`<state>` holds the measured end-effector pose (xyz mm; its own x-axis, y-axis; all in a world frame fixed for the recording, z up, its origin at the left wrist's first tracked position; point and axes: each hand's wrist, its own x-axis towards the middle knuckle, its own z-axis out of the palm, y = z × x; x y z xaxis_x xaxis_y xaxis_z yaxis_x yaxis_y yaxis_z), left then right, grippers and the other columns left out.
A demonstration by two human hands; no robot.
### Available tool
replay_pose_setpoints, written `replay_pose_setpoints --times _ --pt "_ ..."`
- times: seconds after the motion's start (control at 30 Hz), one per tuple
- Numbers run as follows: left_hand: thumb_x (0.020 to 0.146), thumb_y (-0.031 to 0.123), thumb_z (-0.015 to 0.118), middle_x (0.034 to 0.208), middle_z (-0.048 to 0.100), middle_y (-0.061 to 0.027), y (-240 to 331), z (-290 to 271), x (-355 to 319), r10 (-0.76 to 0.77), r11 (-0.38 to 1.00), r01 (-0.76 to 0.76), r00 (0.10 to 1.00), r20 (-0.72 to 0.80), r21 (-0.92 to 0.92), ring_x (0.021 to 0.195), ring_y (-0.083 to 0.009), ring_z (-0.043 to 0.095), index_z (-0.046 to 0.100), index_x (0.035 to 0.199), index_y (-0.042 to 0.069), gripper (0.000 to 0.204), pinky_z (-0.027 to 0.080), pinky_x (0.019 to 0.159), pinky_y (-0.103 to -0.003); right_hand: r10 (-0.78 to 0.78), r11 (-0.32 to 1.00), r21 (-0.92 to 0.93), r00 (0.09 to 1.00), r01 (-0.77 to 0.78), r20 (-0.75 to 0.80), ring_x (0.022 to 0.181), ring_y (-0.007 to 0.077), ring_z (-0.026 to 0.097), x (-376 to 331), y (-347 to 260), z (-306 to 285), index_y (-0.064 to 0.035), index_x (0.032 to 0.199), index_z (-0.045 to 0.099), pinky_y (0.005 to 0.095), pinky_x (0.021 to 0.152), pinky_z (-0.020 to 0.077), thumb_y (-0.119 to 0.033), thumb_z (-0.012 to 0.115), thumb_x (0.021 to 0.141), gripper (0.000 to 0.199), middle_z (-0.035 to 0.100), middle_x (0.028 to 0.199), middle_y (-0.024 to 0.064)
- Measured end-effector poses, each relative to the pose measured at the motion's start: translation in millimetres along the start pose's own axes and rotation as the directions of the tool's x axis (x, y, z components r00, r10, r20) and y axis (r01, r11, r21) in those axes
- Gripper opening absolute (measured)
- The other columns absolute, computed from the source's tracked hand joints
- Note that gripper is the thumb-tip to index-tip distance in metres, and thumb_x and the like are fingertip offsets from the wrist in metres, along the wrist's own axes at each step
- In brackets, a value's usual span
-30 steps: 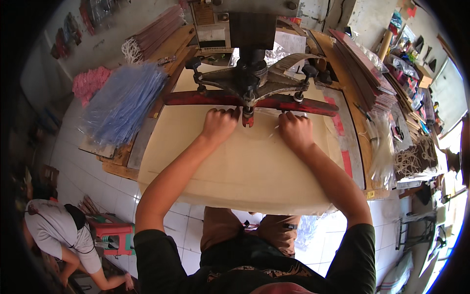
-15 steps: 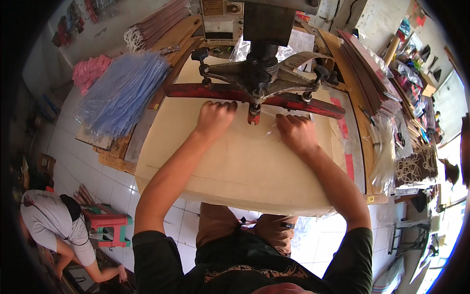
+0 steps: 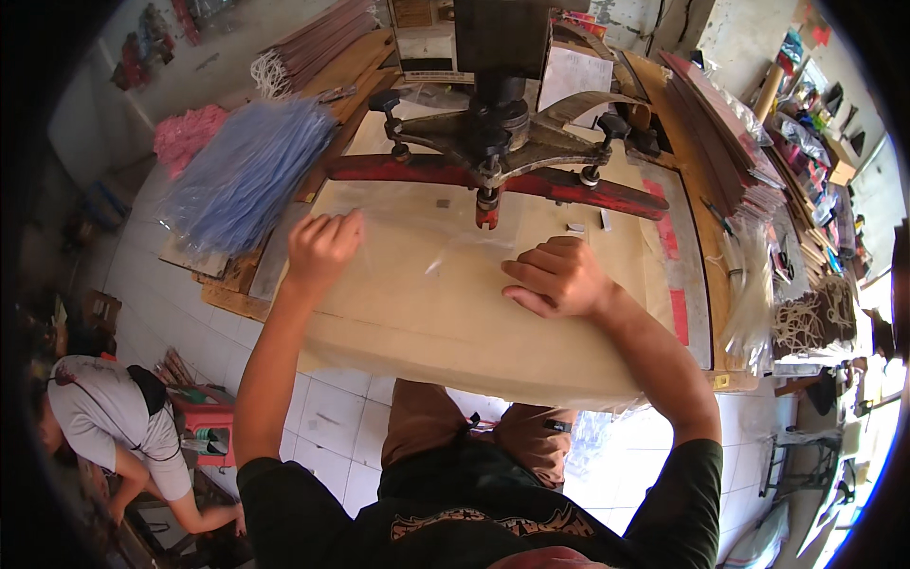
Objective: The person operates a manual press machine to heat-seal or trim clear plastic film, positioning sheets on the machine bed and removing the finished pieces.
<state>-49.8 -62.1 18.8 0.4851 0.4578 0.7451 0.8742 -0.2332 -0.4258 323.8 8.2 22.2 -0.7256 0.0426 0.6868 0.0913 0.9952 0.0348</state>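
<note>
While the head view is showing both hands well apart, they are no longer resting just beside the red bar [image 3: 417, 172]: the left hand [image 3: 327, 248] is now standing out to the left, and the right hand [image 3: 561, 277] is sitting nearer the body. Glints on the clear plastic film [image 3: 455, 248] are appearing farther left than before, so the person is probably sliding or resettling it rather than pinning it at the bar.

The left fingers are curling closed, seemingly pinching the film's left edge. The right fingers are bending inward with the thumb a little apart; whether they are gripping anything, I cannot tell.

The film is lying between the hands on the tan cover [image 3: 445, 337], on the near side of the bar. It is looking thin, glossy and slightly rippled, its outline mostly vanishing against the tan. A small grey square [image 3: 443, 203] is showing near its far side.
</note>
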Motion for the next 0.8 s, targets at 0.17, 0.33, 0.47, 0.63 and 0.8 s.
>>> replay_pose_setpoints --times 0.17,0.33,0.47,0.63,0.8 --pt "0.078 0.003 0.077 0.058 0.056 0.0011 -6 -39 -23 -0.084 0.982 0.095 0.994 -0.071 0.161 0.049 -0.0142 0.055 0.07 0.089 0.012 0.015 0.039 0.049 -0.031 -0.034 0.999 -0.03 0.999 0.033 -0.025 0.058 0.02 0.063 -3 1 -3 -0.0064 0.092 0.072 0.0331 0.054 0.0504 -0.028 0.08 0.084 0.024 0.065 0.072 0.0044" --pt "0.08 0.006 0.079 0.06 0.06 -0.0002 15 -47 -32 -0.218 0.968 0.223 0.974 -0.052 0.112 0.049 -0.0171 0.056 0.071 0.088 0.012 0.012 0.041 0.05 -0.032 -0.006 1.0 -0.026 1.0 0.005 -0.024 0.057 0.0204 0.063 -2 -1 0 -0.0071 0.09 0.072 0.0335 0.054 0.0504 -0.025 0.08 0.084 0.021 0.065 0.071 0.0036" --pt "0.08 0.009 0.079 0.061 0.064 -0.0028 0 -38 -16 -0.289 0.947 0.299 0.952 -0.096 0.114 0.048 -0.0224 0.059 0.072 0.088 0.012 0.011 0.045 0.049 -0.034 0.084 0.996 0.009 0.995 -0.084 0.054 0.063 0.0225 0.065 -5 -2 5 -0.0082 0.091 0.072 0.0354 0.056 0.0521 -0.023 0.078 0.086 0.017 0.067 0.075 0.0037" --pt "0.08 0.012 0.078 0.058 0.065 -0.0047 -7 -12 -3 -0.335 0.942 0.332 0.939 -0.08 -0.041 0.046 -0.026 0.061 0.07 0.082 0.012 0.009 0.046 0.045 -0.036 0.236 0.963 0.08 0.949 -0.257 0.211 0.099 0.0315 0.065 2 -12 18 -0.0048 0.101 0.071 0.0419 0.084 0.0548 -0.021 0.074 0.088 0.021 0.069 0.102 0.0124" --pt "0.079 0.013 0.079 0.059 0.066 -0.0058 4 -8 -2 -0.447 0.889 0.442 0.894 -0.022 -0.116 0.049 -0.0266 0.064 0.066 0.076 0.012 0.014 0.047 0.046 -0.037 0.297 0.925 0.121 0.882 -0.361 0.367 0.126 0.0393 0.052 6 -11 26 -0.0037 0.121 0.064 0.0484 0.107 0.0452 -0.027 0.068 0.095 0.035 0.059 0.131 0.0199"
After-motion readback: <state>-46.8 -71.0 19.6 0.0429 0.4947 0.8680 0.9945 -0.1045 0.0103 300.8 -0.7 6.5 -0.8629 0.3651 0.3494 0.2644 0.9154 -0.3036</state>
